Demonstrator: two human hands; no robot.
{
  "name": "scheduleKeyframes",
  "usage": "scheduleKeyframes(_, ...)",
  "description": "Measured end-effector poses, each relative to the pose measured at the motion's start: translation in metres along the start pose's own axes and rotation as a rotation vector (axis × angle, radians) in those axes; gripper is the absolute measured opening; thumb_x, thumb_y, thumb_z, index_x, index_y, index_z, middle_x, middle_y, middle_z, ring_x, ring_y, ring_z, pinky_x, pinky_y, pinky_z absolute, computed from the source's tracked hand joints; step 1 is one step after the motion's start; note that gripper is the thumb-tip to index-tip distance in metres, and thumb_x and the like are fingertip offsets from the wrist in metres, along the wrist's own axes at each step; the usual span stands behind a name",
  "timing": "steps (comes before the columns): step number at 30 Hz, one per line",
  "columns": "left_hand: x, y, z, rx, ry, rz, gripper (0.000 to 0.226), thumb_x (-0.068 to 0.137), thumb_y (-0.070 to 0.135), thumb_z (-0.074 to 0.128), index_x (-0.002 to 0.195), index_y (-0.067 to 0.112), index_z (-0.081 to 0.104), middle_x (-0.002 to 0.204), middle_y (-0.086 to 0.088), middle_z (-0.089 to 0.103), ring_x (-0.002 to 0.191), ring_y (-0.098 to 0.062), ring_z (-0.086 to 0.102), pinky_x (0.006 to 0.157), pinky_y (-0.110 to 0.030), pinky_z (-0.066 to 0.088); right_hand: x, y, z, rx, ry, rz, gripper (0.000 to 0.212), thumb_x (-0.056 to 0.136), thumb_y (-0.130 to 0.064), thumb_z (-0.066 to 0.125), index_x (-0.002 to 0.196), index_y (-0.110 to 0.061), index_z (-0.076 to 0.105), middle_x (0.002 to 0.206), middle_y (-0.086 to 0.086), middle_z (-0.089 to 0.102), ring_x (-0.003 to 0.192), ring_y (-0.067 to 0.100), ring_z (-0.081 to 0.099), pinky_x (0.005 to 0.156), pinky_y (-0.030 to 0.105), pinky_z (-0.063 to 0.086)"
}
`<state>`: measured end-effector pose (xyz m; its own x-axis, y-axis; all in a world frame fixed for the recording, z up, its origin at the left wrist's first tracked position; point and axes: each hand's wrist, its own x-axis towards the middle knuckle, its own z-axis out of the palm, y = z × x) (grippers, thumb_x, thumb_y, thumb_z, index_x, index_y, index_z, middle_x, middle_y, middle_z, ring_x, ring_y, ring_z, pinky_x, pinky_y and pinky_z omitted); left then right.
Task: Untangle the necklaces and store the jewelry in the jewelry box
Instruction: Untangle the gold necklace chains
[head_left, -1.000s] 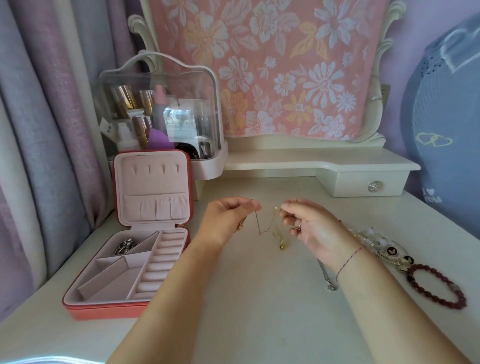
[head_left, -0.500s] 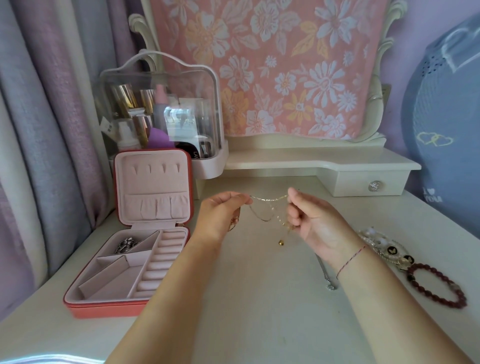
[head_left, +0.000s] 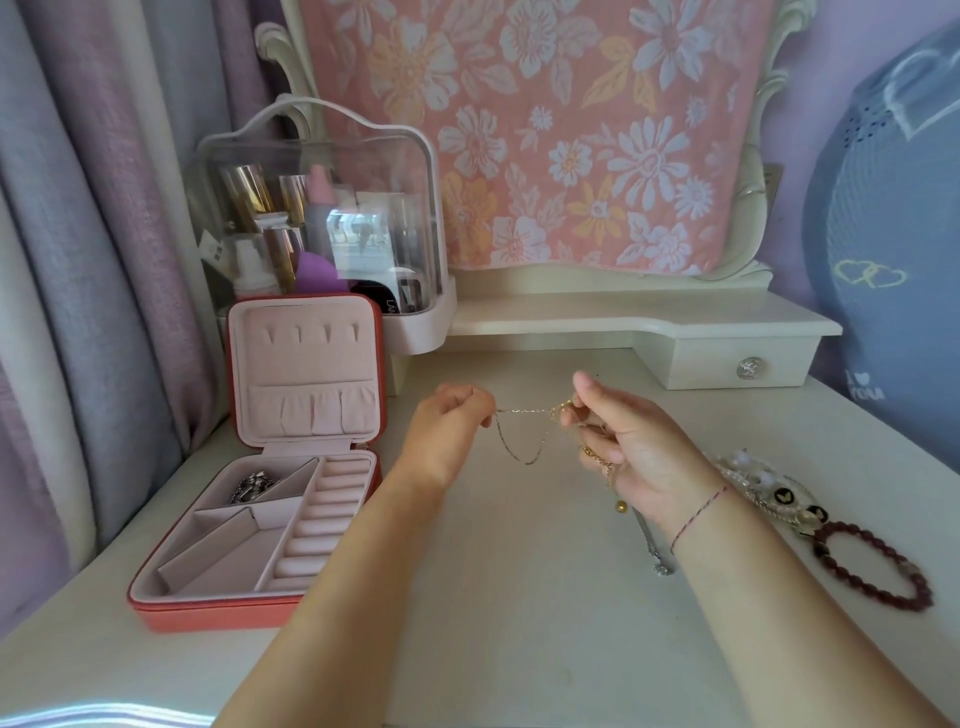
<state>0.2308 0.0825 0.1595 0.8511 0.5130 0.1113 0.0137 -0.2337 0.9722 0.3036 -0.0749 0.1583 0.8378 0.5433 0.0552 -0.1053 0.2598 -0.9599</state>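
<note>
Left hand and right hand each pinch the thin gold necklace, held above the table, a loop sagging between them. The open jewelry box sits left.

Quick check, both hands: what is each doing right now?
Left hand: closed, pinching one end of the gold necklace.
Right hand: closed on the same necklace's other end, chain bunched in its fingers.
</note>
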Motion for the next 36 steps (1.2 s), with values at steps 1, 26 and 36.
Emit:
scheduleKeyframes(1, 0.001, -0.001, 0.001, 0.04, 0.0, 0.01, 0.023, 0.084, 0.022, 0.057, 0.065, 0.013, 0.048, 0.084, 0.002, 0.048, 0.065, -0.014, 0.04, 0.065, -0.027, 0.03, 0.0, 0.0, 0.0, -0.001, -0.004, 0.007, 0.025, 0.076, -0.039, 0.061, 0.072, -0.016, 0.054, 0.07, 0.001, 0.066, 0.035, 0.007, 0.023, 0.043, 0.016, 0.03)
scheduleKeyframes(26, 0.015, -0.03, -0.005, 0.604, 0.234, -0.018, 0.028, 0.076, 0.01, 0.06, 0.057, 0.019, 0.042, 0.075, 0.004, 0.051, 0.057, -0.013, 0.042, 0.051, -0.022, 0.026, -0.003, -0.011, -0.007, 0.339, -0.134, -0.12, 0.034, 0.086, -0.039, 0.049, 0.058, -0.024, 0.06, 0.116, 0.006, 0.069, 0.033, 0.001, 0.026, 0.041, 0.012, 0.025)
scheduleKeyframes(36, 0.016, -0.036, -0.007, 0.775, 0.139, 0.023, 0.032, 0.081, -0.001, 0.053, 0.067, 0.027, 0.044, 0.11, -0.004, 0.055, 0.079, -0.017, 0.05, 0.058, -0.025, 0.033, 0.008, -0.006, -0.021, 0.604, -0.204, -0.16, 0.039, 0.05, -0.045, 0.091, 0.065, -0.023, 0.062, 0.076, -0.005, 0.055, 0.05, 0.004, 0.04, 0.045, 0.015, 0.037)
